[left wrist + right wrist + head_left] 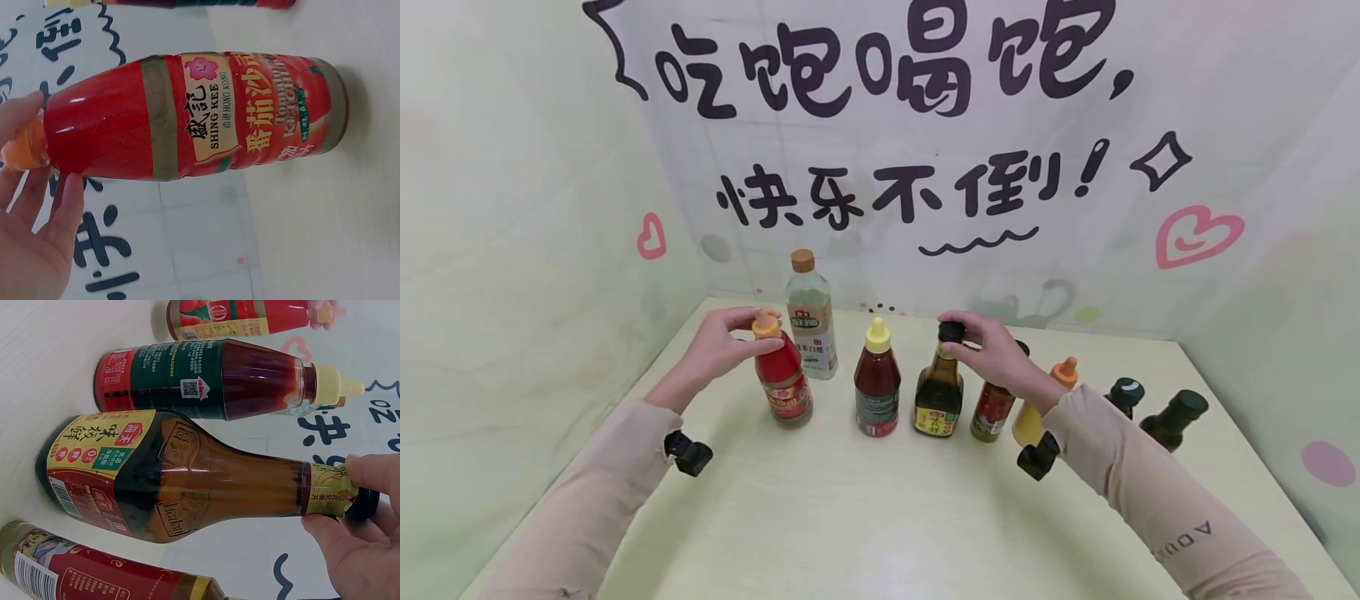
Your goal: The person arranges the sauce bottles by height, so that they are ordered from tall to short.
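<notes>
Beige and black, pretty low-key fit
Left sleeve (598, 496) and right sleeve (1150, 483) both beige, dark letters (1185, 540) on the right one, plus a boxy black left-wrist camera (690, 455) and matching right-wrist camera (1038, 458).

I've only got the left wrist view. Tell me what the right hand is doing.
Observer: The right hand grips a brown bottle near its black-capped top.

Operator: Report what's behind the ketchup bottle.

Observer: A clear bottle with an orange-brown cap stands behind it, slightly to the right.

Operator: Now give me the far right of the row.

Observer: Farthest right is a dark bottle with a dark green cap, beyond the right sleeve.
</notes>
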{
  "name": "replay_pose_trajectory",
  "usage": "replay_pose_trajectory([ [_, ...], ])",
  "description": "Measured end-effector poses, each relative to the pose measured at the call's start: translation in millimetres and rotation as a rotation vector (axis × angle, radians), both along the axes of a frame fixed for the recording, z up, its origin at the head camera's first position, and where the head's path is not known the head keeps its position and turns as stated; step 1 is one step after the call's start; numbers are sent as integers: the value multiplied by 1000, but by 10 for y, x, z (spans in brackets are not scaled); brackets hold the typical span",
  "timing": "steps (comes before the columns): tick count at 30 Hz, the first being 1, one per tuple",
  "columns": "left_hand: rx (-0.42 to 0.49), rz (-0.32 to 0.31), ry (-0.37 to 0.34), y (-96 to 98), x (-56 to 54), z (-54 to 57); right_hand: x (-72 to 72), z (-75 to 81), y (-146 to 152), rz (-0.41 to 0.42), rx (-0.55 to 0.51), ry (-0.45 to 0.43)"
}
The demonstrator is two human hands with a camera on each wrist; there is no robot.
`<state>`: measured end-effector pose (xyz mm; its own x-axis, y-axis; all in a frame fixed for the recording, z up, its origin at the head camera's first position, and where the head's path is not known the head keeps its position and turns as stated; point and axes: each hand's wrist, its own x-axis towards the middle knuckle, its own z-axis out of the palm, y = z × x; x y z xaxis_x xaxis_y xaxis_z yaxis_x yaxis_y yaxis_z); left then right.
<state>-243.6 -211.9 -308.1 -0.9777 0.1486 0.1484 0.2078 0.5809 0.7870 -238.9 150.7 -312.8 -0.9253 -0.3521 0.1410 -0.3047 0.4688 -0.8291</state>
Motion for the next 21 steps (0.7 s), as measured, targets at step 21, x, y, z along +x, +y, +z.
replay_pose_trajectory([
  [21,-6,-9,-22,608,-222,68,19,23,-10,-17,6,-2],
])
